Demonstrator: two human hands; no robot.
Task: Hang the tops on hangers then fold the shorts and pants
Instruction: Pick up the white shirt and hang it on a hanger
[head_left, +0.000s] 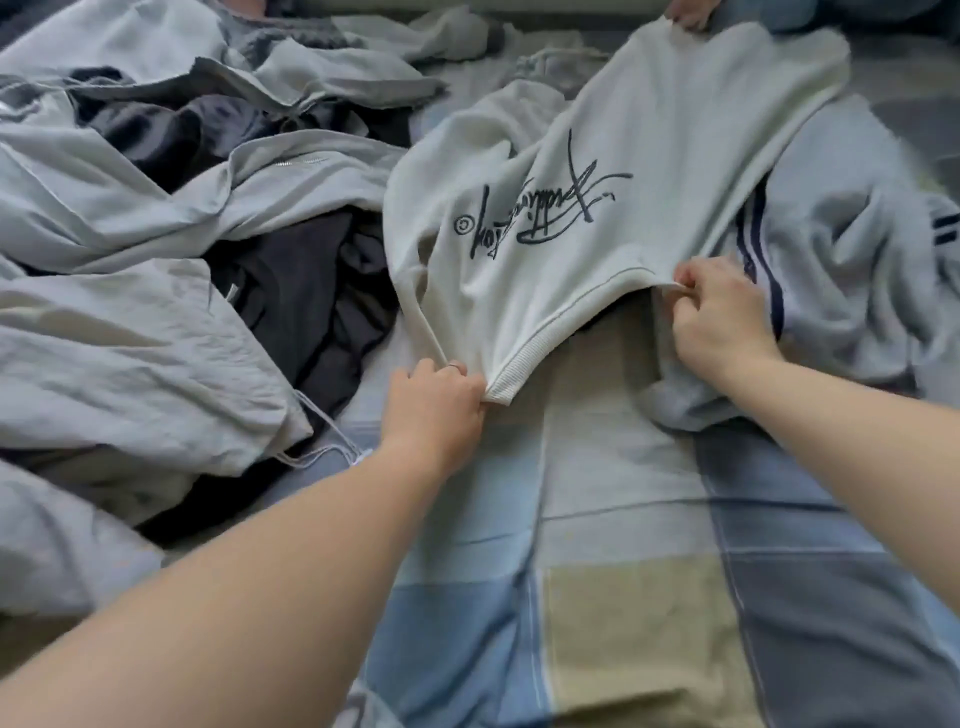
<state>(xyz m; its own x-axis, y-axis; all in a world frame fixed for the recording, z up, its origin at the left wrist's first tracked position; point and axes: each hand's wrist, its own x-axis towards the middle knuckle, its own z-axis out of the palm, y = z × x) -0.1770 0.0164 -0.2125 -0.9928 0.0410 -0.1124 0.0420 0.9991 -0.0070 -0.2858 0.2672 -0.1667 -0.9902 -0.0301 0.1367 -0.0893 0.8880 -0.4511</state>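
A white top (597, 171) with dark script lettering is stretched above the bed, its ribbed edge toward me. My left hand (434, 402) grips the near left corner of that ribbed edge. My right hand (719, 312) pinches the same edge further right. At the far end another person's hand (688, 13) holds the top's opposite edge. No hanger is in view.
A pile of light grey and dark navy clothes (171, 234) covers the left side of the bed. A pale garment with navy stripes (841, 260) lies to the right under the top. The checked blue, beige and grey bedsheet (597, 571) lies in front of me.
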